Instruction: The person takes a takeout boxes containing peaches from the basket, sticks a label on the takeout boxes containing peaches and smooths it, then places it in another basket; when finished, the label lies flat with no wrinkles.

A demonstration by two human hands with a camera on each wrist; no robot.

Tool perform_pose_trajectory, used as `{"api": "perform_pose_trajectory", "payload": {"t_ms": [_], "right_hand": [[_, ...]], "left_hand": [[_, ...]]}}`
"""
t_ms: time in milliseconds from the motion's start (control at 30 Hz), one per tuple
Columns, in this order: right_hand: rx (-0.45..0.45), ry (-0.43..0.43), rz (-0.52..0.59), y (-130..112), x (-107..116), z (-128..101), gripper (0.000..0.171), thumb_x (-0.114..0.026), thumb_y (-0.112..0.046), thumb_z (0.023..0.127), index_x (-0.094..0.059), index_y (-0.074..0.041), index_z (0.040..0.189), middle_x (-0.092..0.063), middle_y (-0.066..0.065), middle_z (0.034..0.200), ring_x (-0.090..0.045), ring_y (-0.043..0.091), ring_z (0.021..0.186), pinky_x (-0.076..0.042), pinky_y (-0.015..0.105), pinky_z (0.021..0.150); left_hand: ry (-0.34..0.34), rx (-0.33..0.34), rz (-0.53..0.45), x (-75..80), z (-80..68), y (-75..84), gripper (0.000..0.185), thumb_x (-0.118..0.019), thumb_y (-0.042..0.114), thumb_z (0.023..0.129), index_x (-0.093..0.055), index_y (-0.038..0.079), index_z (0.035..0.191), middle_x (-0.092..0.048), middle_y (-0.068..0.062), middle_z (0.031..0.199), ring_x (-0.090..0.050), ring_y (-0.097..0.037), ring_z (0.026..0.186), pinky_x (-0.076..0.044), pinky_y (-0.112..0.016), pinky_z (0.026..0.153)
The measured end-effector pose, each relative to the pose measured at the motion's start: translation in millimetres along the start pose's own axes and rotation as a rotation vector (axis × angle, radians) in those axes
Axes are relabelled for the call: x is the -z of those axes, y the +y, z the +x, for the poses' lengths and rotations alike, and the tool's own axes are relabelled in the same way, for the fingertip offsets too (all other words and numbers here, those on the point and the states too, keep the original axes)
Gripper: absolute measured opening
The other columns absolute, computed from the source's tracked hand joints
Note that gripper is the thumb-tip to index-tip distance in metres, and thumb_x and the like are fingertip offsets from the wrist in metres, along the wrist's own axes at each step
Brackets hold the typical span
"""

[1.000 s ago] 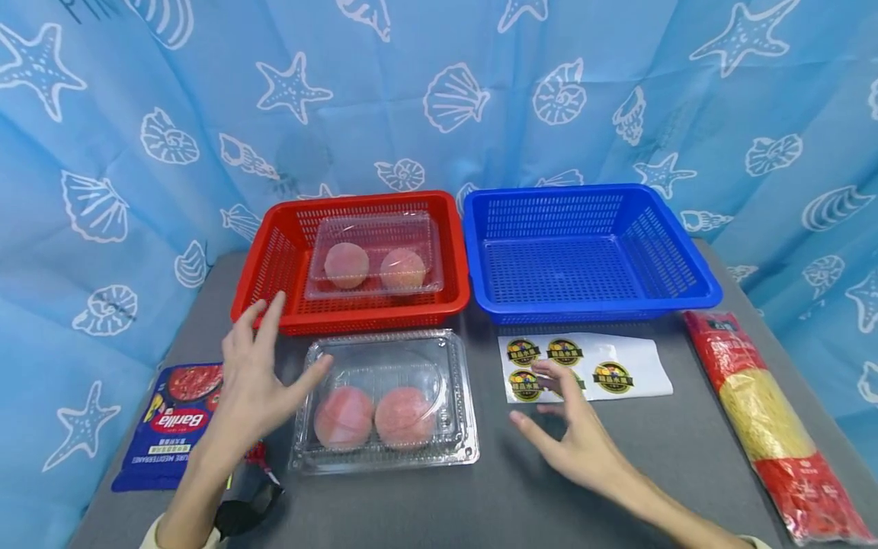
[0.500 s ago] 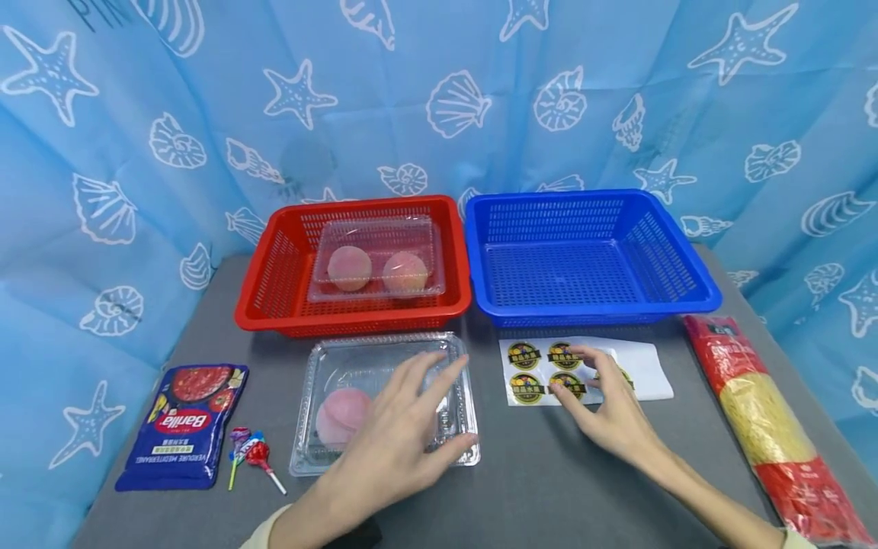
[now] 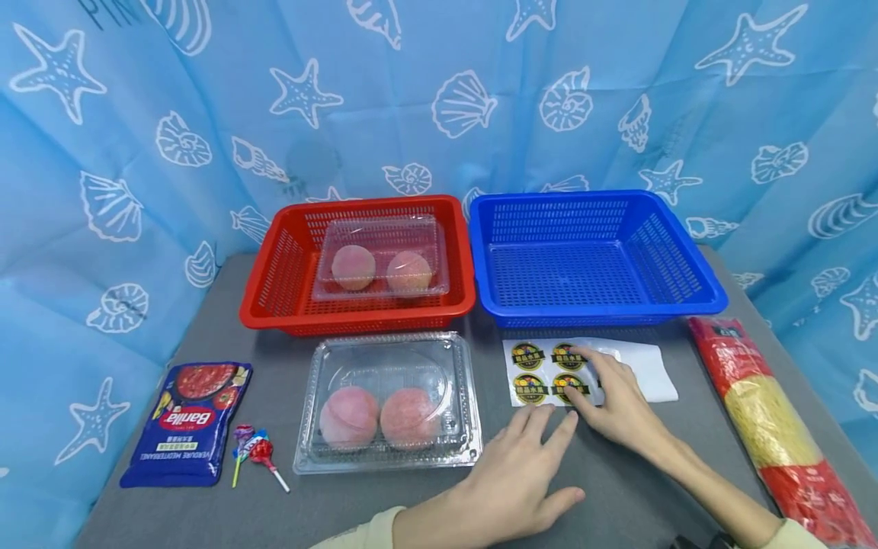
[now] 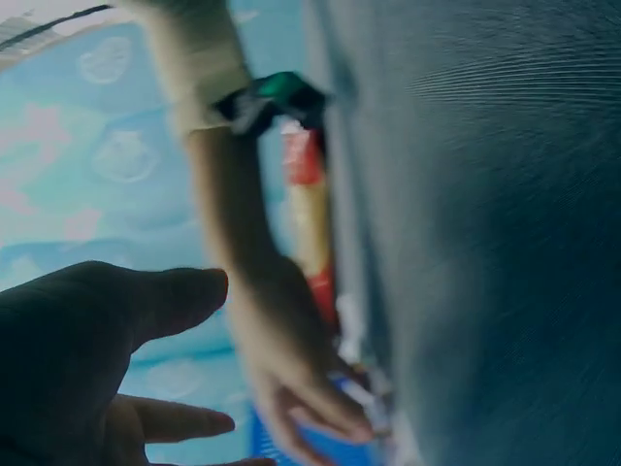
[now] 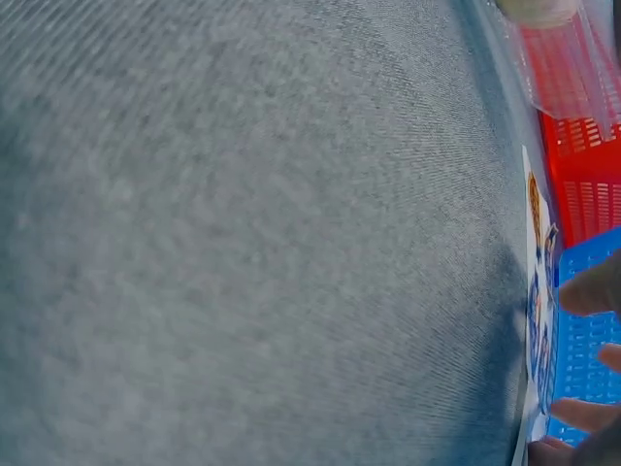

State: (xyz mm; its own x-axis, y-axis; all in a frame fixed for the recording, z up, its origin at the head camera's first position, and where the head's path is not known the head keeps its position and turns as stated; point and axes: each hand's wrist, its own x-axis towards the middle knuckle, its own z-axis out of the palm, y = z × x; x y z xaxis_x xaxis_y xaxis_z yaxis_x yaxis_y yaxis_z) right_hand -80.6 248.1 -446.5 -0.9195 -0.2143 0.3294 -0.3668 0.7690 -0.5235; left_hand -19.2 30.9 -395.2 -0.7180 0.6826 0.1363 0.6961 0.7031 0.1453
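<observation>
Since half a second ago, the left hand (image 3: pixel 511 476) has slid off the clear clamshell box (image 3: pixel 388 402) to the bare grey tabletop (image 3: pixel 384 507) just right of it, while the right hand (image 3: pixel 617 400) has stayed on the sticker sheet (image 3: pixel 583 370).

Far left lies a blue sauce pouch (image 3: pixel 188 423), with lollipops (image 3: pixel 254 454) beside it. Next, the clamshell box sits closed at the front with two peaches (image 3: pixel 377 417) inside. Behind it a red basket (image 3: pixel 281 274) holds a second clear box of peaches (image 3: pixel 381 258).

The left hand rests flat, fingers straight and spread, gripping nothing, its fingertips near the sheet's lower edge. The right hand lies on the sheet with fingers lightly bent over the round labels (image 3: pixel 530 357); a firm pinch cannot be made out. The sheet lies in front of the blue basket (image 3: pixel 686 259). Far right is a long pack of spaghetti (image 3: pixel 768 415).
</observation>
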Motion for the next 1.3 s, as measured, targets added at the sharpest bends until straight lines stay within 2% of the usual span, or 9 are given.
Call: {"api": "perform_pose_trajectory", "payload": {"t_ms": [133,267,400,567,733,867,967,1133,1300], "right_hand": [[-0.014,-0.064,-0.025,-1,0,-6,0.060,-0.078,-0.004,0.083,-0.055,0.002,0.138,-0.063,0.026,0.132,-0.055,0.049,0.123,-0.037,0.069,0.101],[-0.004,-0.064,-0.058,-3,-1,-9,0.064,-0.080,-0.002,0.080,-0.055,0.002,0.138,-0.064,0.027,0.131,-0.057,0.049,0.121,-0.040,0.069,0.101],[0.029,-0.027,-0.093,-3,-1,-9,0.064,-0.084,-0.004,0.076,-0.060,0.000,0.135,-0.069,0.022,0.123,-0.064,0.042,0.110,-0.048,0.060,0.092],[0.051,0.013,-0.097,-1,1,2,0.050,-0.086,-0.006,0.075,-0.069,-0.002,0.122,-0.072,0.015,0.106,-0.065,0.026,0.088,-0.049,0.044,0.073],[-0.047,-0.045,-0.090,6,5,16,0.050,-0.083,-0.009,0.079,-0.068,0.006,0.124,-0.065,0.018,0.095,-0.056,0.020,0.075,-0.043,0.031,0.060],[-0.112,-0.115,-0.097,13,10,24,0.043,-0.082,-0.012,0.080,-0.071,0.008,0.117,-0.062,0.017,0.088,-0.055,0.020,0.075,-0.042,0.031,0.060],[-0.114,-0.152,-0.084,18,13,28,0.036,-0.081,-0.010,0.081,-0.074,0.006,0.111,-0.062,0.013,0.084,-0.053,0.017,0.073,-0.042,0.028,0.059],[-0.114,-0.177,-0.070,23,18,32,0.030,-0.083,-0.009,0.082,-0.076,0.007,0.107,-0.065,0.012,0.084,-0.053,0.013,0.072,-0.042,0.024,0.058],[-0.105,-0.191,-0.062,26,20,33,0.024,-0.084,-0.009,0.081,-0.079,0.005,0.100,-0.068,0.013,0.086,-0.057,0.013,0.073,-0.048,0.023,0.060]], "left_hand": [[-0.096,0.073,0.037,-21.2,13.1,7.9,0.082,-0.062,0.065,0.092,-0.045,0.014,0.154,-0.053,-0.011,0.149,-0.054,-0.029,0.137,-0.054,-0.033,0.105],[-0.127,0.142,0.080,-35.1,23.4,8.5,0.079,-0.063,0.061,0.093,-0.047,0.011,0.153,-0.053,-0.015,0.151,-0.052,-0.035,0.139,-0.051,-0.036,0.110],[-0.138,0.187,0.119,-45.1,27.2,6.6,0.074,-0.063,0.054,0.096,-0.047,0.009,0.152,-0.051,-0.016,0.152,-0.050,-0.037,0.142,-0.050,-0.037,0.111],[-0.148,0.204,0.155,-50.4,29.6,5.0,0.067,-0.061,0.050,0.097,-0.049,0.013,0.152,-0.050,-0.013,0.153,-0.050,-0.035,0.141,-0.051,-0.034,0.110],[-0.121,0.203,0.224,-51.7,32.4,3.5,0.062,-0.062,0.052,0.096,-0.054,0.018,0.148,-0.055,-0.005,0.146,-0.054,-0.028,0.133,-0.053,-0.030,0.100],[-0.128,0.195,0.263,-52.9,35.6,2.7,0.059,-0.058,0.053,0.098,-0.055,0.022,0.147,-0.057,0.001,0.138,-0.054,-0.021,0.124,-0.050,-0.033,0.102],[-0.131,0.188,0.269,-53.4,36.8,1.7,0.059,-0.058,0.056,0.097,-0.056,0.023,0.147,-0.057,0.003,0.135,-0.055,-0.021,0.121,-0.050,-0.033,0.103],[-0.097,0.184,0.272,-52.2,37.3,-0.5,0.063,-0.061,0.061,0.094,-0.059,0.023,0.144,-0.059,0.003,0.132,-0.056,-0.020,0.114,-0.054,-0.028,0.094],[-0.080,0.184,0.278,-52.4,37.6,-1.1,0.063,-0.061,0.064,0.093,-0.061,0.024,0.142,-0.060,0.004,0.131,-0.057,-0.018,0.111,-0.055,-0.028,0.093]]}}
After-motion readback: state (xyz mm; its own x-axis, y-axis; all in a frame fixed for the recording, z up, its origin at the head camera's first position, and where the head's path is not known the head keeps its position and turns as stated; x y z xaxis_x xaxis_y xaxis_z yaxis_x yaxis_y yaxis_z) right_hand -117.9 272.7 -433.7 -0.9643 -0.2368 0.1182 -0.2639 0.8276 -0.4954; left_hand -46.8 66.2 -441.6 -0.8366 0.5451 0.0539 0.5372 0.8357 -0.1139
